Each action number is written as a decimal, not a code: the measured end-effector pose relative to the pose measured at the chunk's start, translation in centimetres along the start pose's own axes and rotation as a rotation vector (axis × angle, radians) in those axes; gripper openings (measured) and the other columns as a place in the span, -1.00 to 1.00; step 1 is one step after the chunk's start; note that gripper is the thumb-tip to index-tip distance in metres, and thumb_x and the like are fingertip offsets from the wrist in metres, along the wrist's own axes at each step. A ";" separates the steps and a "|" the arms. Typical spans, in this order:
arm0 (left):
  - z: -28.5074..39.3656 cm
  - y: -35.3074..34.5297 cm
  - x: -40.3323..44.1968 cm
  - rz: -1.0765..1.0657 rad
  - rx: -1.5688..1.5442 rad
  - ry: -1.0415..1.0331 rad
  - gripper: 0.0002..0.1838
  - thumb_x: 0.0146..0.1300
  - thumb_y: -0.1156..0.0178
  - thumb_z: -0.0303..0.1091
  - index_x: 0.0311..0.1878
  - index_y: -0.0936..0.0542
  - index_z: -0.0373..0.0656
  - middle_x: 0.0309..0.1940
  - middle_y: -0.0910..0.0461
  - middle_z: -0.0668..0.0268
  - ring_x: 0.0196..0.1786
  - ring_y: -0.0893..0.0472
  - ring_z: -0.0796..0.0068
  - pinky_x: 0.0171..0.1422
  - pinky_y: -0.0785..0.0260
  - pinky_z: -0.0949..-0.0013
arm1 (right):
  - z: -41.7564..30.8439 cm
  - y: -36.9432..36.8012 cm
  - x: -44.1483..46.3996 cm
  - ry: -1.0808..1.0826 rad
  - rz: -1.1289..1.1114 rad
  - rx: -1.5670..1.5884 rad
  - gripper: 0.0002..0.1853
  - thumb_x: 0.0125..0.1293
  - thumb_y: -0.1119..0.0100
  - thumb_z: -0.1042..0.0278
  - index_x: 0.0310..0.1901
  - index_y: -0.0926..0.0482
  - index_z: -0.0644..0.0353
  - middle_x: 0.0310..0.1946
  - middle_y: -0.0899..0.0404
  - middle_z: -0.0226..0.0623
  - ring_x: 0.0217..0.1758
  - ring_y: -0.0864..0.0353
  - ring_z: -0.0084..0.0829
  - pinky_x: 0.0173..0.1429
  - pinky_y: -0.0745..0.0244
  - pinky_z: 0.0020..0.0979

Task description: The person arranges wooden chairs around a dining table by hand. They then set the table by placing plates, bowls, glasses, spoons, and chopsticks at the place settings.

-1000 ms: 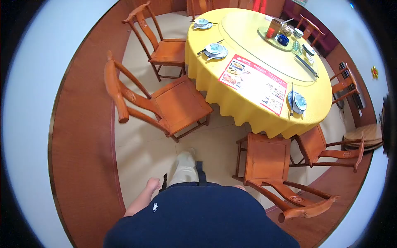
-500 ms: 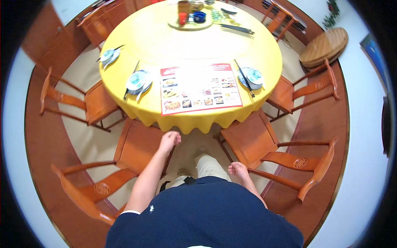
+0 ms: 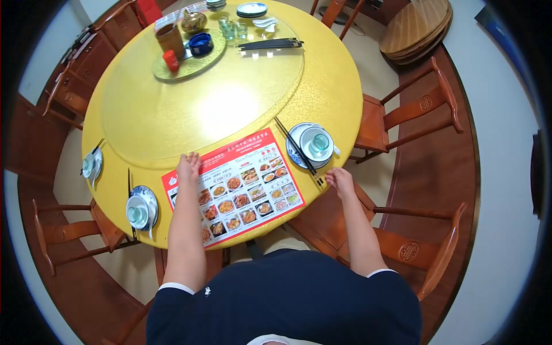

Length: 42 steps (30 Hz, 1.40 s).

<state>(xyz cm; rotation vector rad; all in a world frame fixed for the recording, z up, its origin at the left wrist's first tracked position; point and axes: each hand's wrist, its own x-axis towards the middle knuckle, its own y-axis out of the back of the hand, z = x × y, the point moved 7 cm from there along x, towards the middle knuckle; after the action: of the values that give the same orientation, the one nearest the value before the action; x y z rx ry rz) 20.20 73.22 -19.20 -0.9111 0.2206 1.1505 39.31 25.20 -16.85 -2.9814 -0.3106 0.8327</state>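
My left hand [image 3: 189,167] is over the upper left part of a red and white menu sheet [image 3: 253,201], fingers loosely bent and apart, with nothing visible in them. Just off the table edge, right of the sheet, my right hand [image 3: 340,180] hangs with its fingers curled; whether anything is in them is too small to tell. Close to it are a pair of black chopsticks [image 3: 299,152] and a blue-patterned plate [image 3: 295,133] bearing a bowl with a green glass [image 3: 320,142].
Around the yellow table [image 3: 339,80] stand wooden chairs [image 3: 425,103]. A glass turntable bears a round tray [image 3: 198,70], black chopsticks [image 3: 270,44] and stacked plates [image 3: 252,9]. Another place setting [image 3: 141,208] lies left. Round wooden boards [image 3: 415,29] lean at the back right.
The view has moved up to the table. My left hand has risen from beside the chair to over the menu sheet, and my right hand has come up near the table edge.
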 end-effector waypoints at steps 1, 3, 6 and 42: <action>0.7 -0.5 0.6 -0.013 0.009 -0.072 -0.61 0.23 0.19 -0.29 0.02 -0.10 -0.36 -0.06 -0.30 0.01 -0.03 -0.38 0.13 0.01 -0.31 0.17 | -0.7 -0.8 0.7 -0.011 0.003 0.018 -0.80 0.18 0.09 0.35 -0.26 -0.38 0.33 -0.45 -0.46 -0.29 -0.46 -0.48 -0.52 -0.42 -0.42 -0.58; 1.5 -0.4 2.0 -0.014 0.020 -0.145 -0.63 0.23 0.19 -0.30 0.00 -0.12 -0.37 -0.07 -0.31 0.01 -0.04 -0.39 0.13 0.02 -0.31 0.17 | -1.6 -1.5 1.7 -0.032 -0.001 0.033 -0.79 0.17 0.08 0.37 -0.28 -0.39 0.36 -0.46 -0.47 -0.29 -0.47 -0.48 -0.52 -0.43 -0.42 -0.60; 2.2 -0.2 2.4 -0.026 0.008 -0.144 -0.70 0.23 0.20 -0.33 -0.09 -0.20 -0.39 -0.15 -0.37 0.01 -0.10 -0.43 0.14 0.00 -0.33 0.18 | -1.2 -2.9 2.4 -0.088 -0.102 0.129 -0.81 0.15 0.06 0.42 -0.22 -0.38 0.31 -0.37 -0.46 -0.24 -0.42 -0.50 -0.45 -0.36 -0.46 -0.52; 10.1 6.5 5.2 0.126 0.149 -0.146 -0.79 0.18 0.09 -0.32 -0.25 -0.32 -0.31 -0.31 -0.42 0.14 -0.25 -0.47 0.30 -0.15 -0.40 0.31 | -0.3 -0.5 2.2 -0.126 0.089 -0.075 -0.79 0.00 0.11 0.63 -0.30 -0.46 0.33 -0.47 -0.50 -0.29 -0.47 -0.53 -0.50 -0.60 -0.36 -0.62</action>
<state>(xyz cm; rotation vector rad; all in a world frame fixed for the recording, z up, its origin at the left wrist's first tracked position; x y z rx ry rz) 14.03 84.69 -19.10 -0.6867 0.2432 1.2937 41.24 26.18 -17.64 -3.0375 -0.2189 1.0439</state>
